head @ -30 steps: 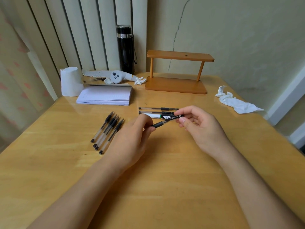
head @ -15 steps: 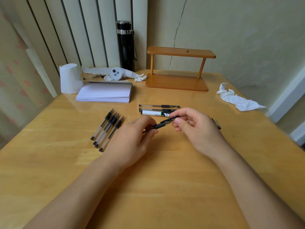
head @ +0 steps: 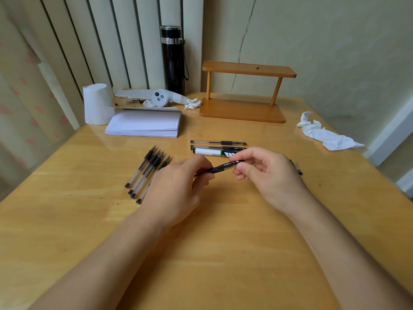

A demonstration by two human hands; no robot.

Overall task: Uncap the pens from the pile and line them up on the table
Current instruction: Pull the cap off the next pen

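Observation:
Both hands hold one black pen point(head: 223, 167) above the middle of the wooden table point(head: 223, 253). My left hand point(head: 178, 189) grips its barrel end. My right hand point(head: 266, 173) pinches its cap end between thumb and fingers. Several uncapped clear pens point(head: 146, 173) lie side by side to the left, tips pointing away; the left hand partly hides the nearest one. Behind the hands lies the pile: a clear capped pen point(head: 219, 143), a black pen point(head: 214, 148) and a white marker point(head: 210, 151). Loose pen caps point(head: 296, 167) lie right of my right hand.
A notebook point(head: 145, 123) and a white paper roll point(head: 97, 104) sit at the back left. A black flask point(head: 173, 60), a white controller point(head: 161, 99) and a wooden stand point(head: 243, 92) stand at the back. Crumpled tissue point(head: 324, 134) lies at the right edge.
The held pen has come slightly lower and closer to me; my right fingers have shifted along its cap end. The pens on the table have not moved.

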